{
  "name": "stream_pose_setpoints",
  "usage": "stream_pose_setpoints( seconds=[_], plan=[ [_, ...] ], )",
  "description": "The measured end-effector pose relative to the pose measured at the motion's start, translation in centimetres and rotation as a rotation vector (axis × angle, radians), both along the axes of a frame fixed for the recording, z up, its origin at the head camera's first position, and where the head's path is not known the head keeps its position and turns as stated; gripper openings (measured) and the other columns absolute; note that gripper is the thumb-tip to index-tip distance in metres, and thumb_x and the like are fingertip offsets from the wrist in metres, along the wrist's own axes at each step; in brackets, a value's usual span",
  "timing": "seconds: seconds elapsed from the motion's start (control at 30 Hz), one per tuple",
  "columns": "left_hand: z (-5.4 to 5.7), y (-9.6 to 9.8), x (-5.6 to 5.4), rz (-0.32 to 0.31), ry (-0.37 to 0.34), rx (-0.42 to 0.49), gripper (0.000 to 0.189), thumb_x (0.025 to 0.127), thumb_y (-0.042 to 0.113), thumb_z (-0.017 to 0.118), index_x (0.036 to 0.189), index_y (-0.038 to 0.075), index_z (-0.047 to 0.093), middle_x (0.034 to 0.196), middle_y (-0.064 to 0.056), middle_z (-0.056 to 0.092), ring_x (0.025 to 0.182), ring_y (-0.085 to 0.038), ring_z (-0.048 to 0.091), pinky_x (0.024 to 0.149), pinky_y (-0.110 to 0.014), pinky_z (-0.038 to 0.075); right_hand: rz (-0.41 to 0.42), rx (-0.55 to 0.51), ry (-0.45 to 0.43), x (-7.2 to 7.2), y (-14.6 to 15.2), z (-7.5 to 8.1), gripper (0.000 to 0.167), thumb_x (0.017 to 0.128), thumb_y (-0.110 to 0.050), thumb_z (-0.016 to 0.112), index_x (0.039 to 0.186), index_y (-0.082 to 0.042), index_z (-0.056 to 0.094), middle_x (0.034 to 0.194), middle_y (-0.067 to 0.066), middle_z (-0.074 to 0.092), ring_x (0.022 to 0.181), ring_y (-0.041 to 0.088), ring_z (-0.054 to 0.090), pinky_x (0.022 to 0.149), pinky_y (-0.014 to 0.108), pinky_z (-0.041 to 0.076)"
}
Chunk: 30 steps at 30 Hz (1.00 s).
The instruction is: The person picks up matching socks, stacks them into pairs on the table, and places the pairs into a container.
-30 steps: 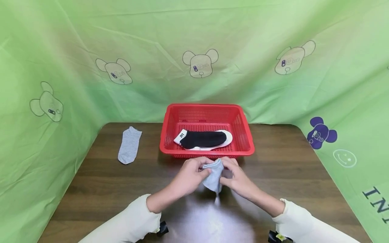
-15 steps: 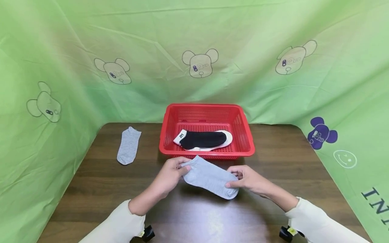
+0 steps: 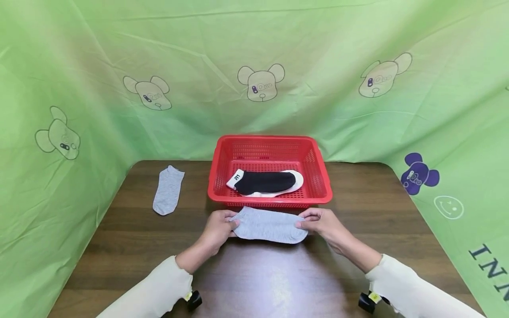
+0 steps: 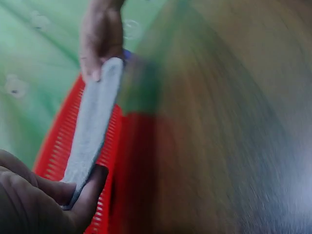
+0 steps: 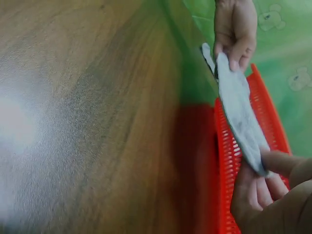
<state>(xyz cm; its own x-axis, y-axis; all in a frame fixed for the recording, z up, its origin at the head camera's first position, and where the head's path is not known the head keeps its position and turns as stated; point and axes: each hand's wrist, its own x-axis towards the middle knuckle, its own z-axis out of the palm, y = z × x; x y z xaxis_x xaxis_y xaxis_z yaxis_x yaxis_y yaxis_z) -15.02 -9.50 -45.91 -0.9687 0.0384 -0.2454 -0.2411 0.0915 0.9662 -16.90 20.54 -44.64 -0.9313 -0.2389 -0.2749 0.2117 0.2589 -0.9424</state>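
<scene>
Between both hands a light grey ankle sock (image 3: 270, 226) is stretched out flat, just in front of the red basket. My left hand (image 3: 218, 229) pinches its cuff end between thumb and fingers. At the toe end, my right hand (image 3: 324, 227) pinches it the same way. The left wrist view shows the sock (image 4: 95, 117) edge-on, running from one hand to the other; the right wrist view shows the sock (image 5: 239, 107) held clear of the table. A second grey sock (image 3: 169, 190) lies flat at the table's back left.
The red plastic basket (image 3: 270, 200) stands at the back middle of the wooden table (image 3: 131, 251). Inside it lie a black sock (image 3: 268, 182) with a white cuff and a white piece (image 3: 298, 179) under it. A green printed cloth (image 3: 191, 119) hangs behind and at the sides.
The sock was bunched between the hands one second ago. The hands have drawn apart and spread it lengthwise, then its toe end has risen to near level. The basket stays put.
</scene>
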Motion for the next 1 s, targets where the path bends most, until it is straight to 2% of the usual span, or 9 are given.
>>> stream_pose_setpoints(
  seconds=[0.07, 0.2, 0.3, 0.37, 0.47, 0.6, 0.7, 0.87, 1.0],
  plan=[
    [-0.9, 0.2, -0.4, 0.001, 0.039, -0.067, 0.021, 0.091, -0.013, 0.058, 0.111, -0.017, 0.065, 0.095, -0.026, 0.074, 0.071, -0.016, 0.068, 0.064, -0.032, 0.062, -0.033, -0.02, -0.023, -0.2, -0.4, -0.5, 0.031, 0.089, -0.006, 0.077, 0.111, 0.013, 0.066, 0.08, -0.006, 0.073, 0.071, 0.003, 0.065, 0.069, 0.022, 0.057],
    [-2.1, 0.2, -1.1, -0.035, 0.191, -0.352, 0.021, 0.081, -0.014, 0.065, 0.101, -0.011, 0.071, 0.084, -0.019, 0.075, 0.066, -0.011, 0.064, 0.06, -0.026, 0.057, -0.061, -0.008, -0.023, -0.6, -1.1, -1.5, 0.033, 0.09, -0.001, 0.071, 0.117, 0.016, 0.063, 0.084, -0.001, 0.074, 0.073, 0.003, 0.066, 0.069, 0.02, 0.057],
    [-2.5, 0.0, -1.6, -0.041, 0.305, -0.547, 0.022, 0.074, -0.012, 0.07, 0.094, -0.006, 0.075, 0.078, -0.014, 0.074, 0.068, -0.015, 0.066, 0.062, -0.027, 0.053, -0.063, 0.029, 0.01, -0.9, -1.5, -2.0, 0.033, 0.089, 0.003, 0.067, 0.118, 0.018, 0.061, 0.088, 0.006, 0.073, 0.074, 0.004, 0.064, 0.069, 0.019, 0.056],
    [-2.8, -0.2, -2.0, -0.047, 0.344, -0.6, 0.021, 0.072, -0.012, 0.07, 0.092, -0.006, 0.075, 0.078, -0.014, 0.075, 0.072, -0.021, 0.069, 0.065, -0.03, 0.055, -0.059, 0.083, 0.055, -1.2, -1.6, -2.3, 0.031, 0.087, 0.005, 0.068, 0.115, 0.018, 0.063, 0.089, 0.011, 0.072, 0.074, 0.005, 0.062, 0.068, 0.019, 0.054],
    [-2.8, -0.3, -2.4, -0.066, 0.396, -0.658, 0.021, 0.07, -0.012, 0.069, 0.09, -0.006, 0.075, 0.079, -0.014, 0.076, 0.078, -0.026, 0.072, 0.068, -0.034, 0.057, -0.052, 0.225, 0.16, -1.8, -1.5, -2.7, 0.024, 0.084, 0.003, 0.074, 0.105, 0.013, 0.068, 0.089, 0.016, 0.071, 0.073, 0.006, 0.061, 0.067, 0.019, 0.052],
    [-2.9, -0.2, -2.6, -0.092, 0.434, -0.709, 0.021, 0.069, -0.014, 0.062, 0.084, -0.005, 0.073, 0.072, -0.012, 0.07, 0.071, -0.023, 0.063, 0.061, -0.035, 0.051, -0.059, 0.424, 0.286, -2.4, -1.3, -3.6, 0.017, 0.08, -0.002, 0.08, 0.094, 0.003, 0.072, 0.085, 0.013, 0.073, 0.073, 0.007, 0.063, 0.069, 0.02, 0.05],
    [-2.9, -0.1, -2.6, -0.099, 0.462, -0.768, 0.019, 0.068, -0.014, 0.06, 0.077, -0.002, 0.07, 0.066, -0.01, 0.062, 0.066, -0.023, 0.056, 0.056, -0.037, 0.046, -0.066, 0.505, 0.335, -2.5, -1.4, -4.0, 0.014, 0.079, -0.005, 0.081, 0.089, -0.003, 0.072, 0.081, 0.007, 0.072, 0.073, 0.009, 0.062, 0.07, 0.023, 0.05],
    [-3.0, 0.0, -2.3, -0.101, 0.529, -0.894, 0.011, 0.07, -0.011, 0.066, 0.075, -0.001, 0.065, 0.07, -0.015, 0.063, 0.071, -0.037, 0.063, 0.063, -0.046, 0.049, -0.087, 0.572, 0.39, -2.3, -1.4, -4.2, 0.014, 0.079, -0.01, 0.082, 0.083, -0.006, 0.069, 0.075, 0.003, 0.069, 0.068, 0.009, 0.059, 0.067, 0.026, 0.047],
    [-2.5, -0.6, -1.8, -0.12, 0.457, -0.961, 0.009, 0.081, 0.002, 0.074, 0.085, -0.003, 0.068, 0.083, -0.019, 0.067, 0.083, -0.04, 0.064, 0.076, -0.05, 0.052, -0.099, 0.629, 0.444, -1.5, -1.1, -3.5, 0.017, 0.084, -0.018, 0.082, 0.08, -0.01, 0.067, 0.07, 0.0, 0.065, 0.065, 0.008, 0.053, 0.064, 0.025, 0.043]
  ],
)
